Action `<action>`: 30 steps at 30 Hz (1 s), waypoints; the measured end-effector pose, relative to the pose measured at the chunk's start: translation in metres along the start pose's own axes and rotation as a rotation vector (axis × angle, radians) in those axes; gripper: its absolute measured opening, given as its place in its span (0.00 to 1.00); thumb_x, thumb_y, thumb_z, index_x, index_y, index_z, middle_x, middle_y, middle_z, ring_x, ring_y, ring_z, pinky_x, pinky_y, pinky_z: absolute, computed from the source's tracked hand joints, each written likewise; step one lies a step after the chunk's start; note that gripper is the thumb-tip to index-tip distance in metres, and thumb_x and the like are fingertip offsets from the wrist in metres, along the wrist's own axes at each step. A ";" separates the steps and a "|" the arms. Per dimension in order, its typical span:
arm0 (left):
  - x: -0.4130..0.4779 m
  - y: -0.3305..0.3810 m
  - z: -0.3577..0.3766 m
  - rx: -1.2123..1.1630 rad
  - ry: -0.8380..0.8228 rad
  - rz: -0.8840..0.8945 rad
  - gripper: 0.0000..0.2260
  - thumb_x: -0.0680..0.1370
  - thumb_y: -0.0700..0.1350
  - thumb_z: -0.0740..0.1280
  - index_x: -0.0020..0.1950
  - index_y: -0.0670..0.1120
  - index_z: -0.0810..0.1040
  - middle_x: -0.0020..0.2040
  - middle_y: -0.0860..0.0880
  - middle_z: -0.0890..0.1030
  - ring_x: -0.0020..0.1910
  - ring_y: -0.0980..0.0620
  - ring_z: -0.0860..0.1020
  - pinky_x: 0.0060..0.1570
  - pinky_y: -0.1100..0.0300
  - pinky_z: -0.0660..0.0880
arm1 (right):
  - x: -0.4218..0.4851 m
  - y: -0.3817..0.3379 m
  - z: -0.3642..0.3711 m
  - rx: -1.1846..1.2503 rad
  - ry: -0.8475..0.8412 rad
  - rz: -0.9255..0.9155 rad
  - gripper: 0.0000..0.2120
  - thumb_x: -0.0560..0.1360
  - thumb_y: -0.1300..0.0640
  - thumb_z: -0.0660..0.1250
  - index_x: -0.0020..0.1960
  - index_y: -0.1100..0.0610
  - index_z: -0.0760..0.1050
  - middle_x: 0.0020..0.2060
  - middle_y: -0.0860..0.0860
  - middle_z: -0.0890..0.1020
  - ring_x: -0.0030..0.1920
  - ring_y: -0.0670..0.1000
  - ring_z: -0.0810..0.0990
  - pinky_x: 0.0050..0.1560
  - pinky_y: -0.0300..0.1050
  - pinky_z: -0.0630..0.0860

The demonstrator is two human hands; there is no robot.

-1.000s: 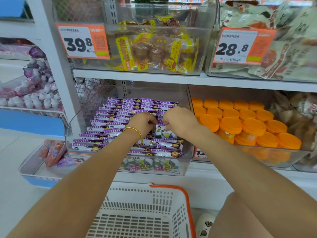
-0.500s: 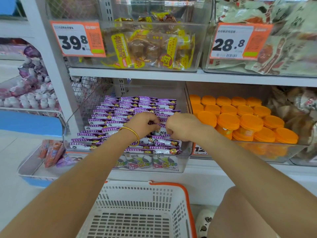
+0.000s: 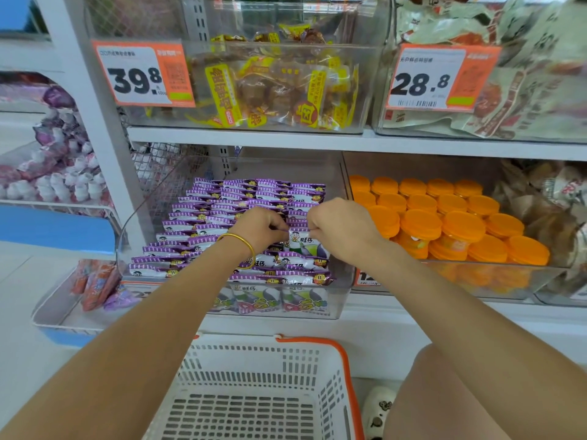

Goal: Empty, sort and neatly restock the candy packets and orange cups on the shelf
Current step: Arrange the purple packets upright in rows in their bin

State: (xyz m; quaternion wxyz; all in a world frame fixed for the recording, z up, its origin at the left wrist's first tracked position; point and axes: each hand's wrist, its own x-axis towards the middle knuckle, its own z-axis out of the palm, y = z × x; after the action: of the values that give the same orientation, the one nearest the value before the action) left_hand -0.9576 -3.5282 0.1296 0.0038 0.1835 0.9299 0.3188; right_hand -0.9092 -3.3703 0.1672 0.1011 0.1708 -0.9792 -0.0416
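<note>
Purple-and-white candy packets (image 3: 203, 217) stand in neat rows inside a clear bin (image 3: 344, 281) on the lower shelf. My left hand (image 3: 262, 225), with a gold bangle on its wrist, and my right hand (image 3: 336, 228) each pinch a top corner of one upright candy packet (image 3: 300, 241) in the right-hand row. Orange-lidded cups (image 3: 444, 223) fill the clear bin to the right, stacked in rows.
A white basket with an orange rim (image 3: 344, 354) sits on the floor below my arms, empty. The upper shelf holds bins of yellow-labelled snacks (image 3: 279, 87) and price tags. A tray with red packets (image 3: 95, 284) lies low left. My knee (image 3: 444, 392) is at the lower right.
Both hands stay on the same upright packet in the right-hand row. They have shifted very little, and the view has drifted slightly.
</note>
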 end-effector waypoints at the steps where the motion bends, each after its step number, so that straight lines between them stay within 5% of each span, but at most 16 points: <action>1: 0.000 0.000 0.000 0.009 -0.008 0.005 0.07 0.75 0.39 0.69 0.50 0.38 0.83 0.55 0.43 0.82 0.53 0.46 0.79 0.56 0.57 0.74 | 0.000 -0.001 0.002 0.009 -0.008 0.003 0.05 0.79 0.59 0.63 0.45 0.56 0.76 0.41 0.54 0.80 0.44 0.55 0.80 0.41 0.47 0.77; 10: 0.000 -0.001 -0.001 0.126 -0.070 0.039 0.08 0.76 0.38 0.67 0.53 0.40 0.83 0.54 0.43 0.82 0.52 0.45 0.79 0.56 0.54 0.74 | 0.009 -0.012 0.009 0.007 -0.156 -0.045 0.05 0.78 0.60 0.64 0.44 0.57 0.75 0.39 0.53 0.77 0.46 0.56 0.80 0.39 0.45 0.73; 13: -0.007 0.000 -0.003 0.174 -0.011 0.103 0.10 0.77 0.38 0.66 0.56 0.40 0.81 0.57 0.43 0.80 0.56 0.44 0.77 0.59 0.54 0.72 | 0.008 -0.001 -0.004 0.075 -0.186 -0.015 0.08 0.78 0.53 0.65 0.53 0.56 0.78 0.48 0.53 0.81 0.51 0.55 0.79 0.41 0.44 0.71; 16: -0.016 -0.005 -0.009 0.184 0.096 0.128 0.05 0.75 0.38 0.68 0.48 0.39 0.83 0.53 0.43 0.80 0.56 0.45 0.76 0.59 0.53 0.71 | 0.003 0.006 -0.008 0.113 -0.154 -0.006 0.13 0.78 0.50 0.65 0.59 0.55 0.76 0.53 0.52 0.80 0.54 0.54 0.78 0.42 0.45 0.72; 20: -0.027 -0.014 -0.012 0.307 0.002 0.172 0.07 0.74 0.44 0.71 0.48 0.42 0.84 0.58 0.45 0.78 0.62 0.47 0.72 0.63 0.57 0.64 | 0.010 -0.003 -0.002 0.035 -0.322 -0.018 0.12 0.76 0.51 0.67 0.52 0.59 0.74 0.45 0.55 0.78 0.46 0.56 0.77 0.38 0.45 0.70; 24: -0.030 -0.013 -0.012 0.412 -0.009 0.140 0.11 0.74 0.46 0.71 0.56 0.47 0.80 0.65 0.48 0.71 0.65 0.46 0.66 0.65 0.55 0.61 | 0.015 -0.007 0.004 0.046 -0.289 0.019 0.12 0.75 0.62 0.69 0.39 0.58 0.66 0.32 0.51 0.66 0.34 0.52 0.68 0.27 0.42 0.62; 30: -0.031 -0.017 -0.010 0.444 -0.006 0.103 0.13 0.74 0.47 0.71 0.57 0.47 0.78 0.69 0.47 0.68 0.68 0.45 0.64 0.67 0.53 0.62 | 0.015 -0.005 0.007 0.093 -0.266 0.033 0.13 0.73 0.62 0.70 0.36 0.58 0.67 0.30 0.52 0.69 0.36 0.54 0.71 0.32 0.44 0.67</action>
State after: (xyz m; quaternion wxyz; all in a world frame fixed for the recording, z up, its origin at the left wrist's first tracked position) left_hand -0.9361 -3.5573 0.1239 -0.0500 0.2278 0.9667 0.1054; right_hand -0.9232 -3.3804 0.1622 -0.0371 0.1524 -0.9875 -0.0166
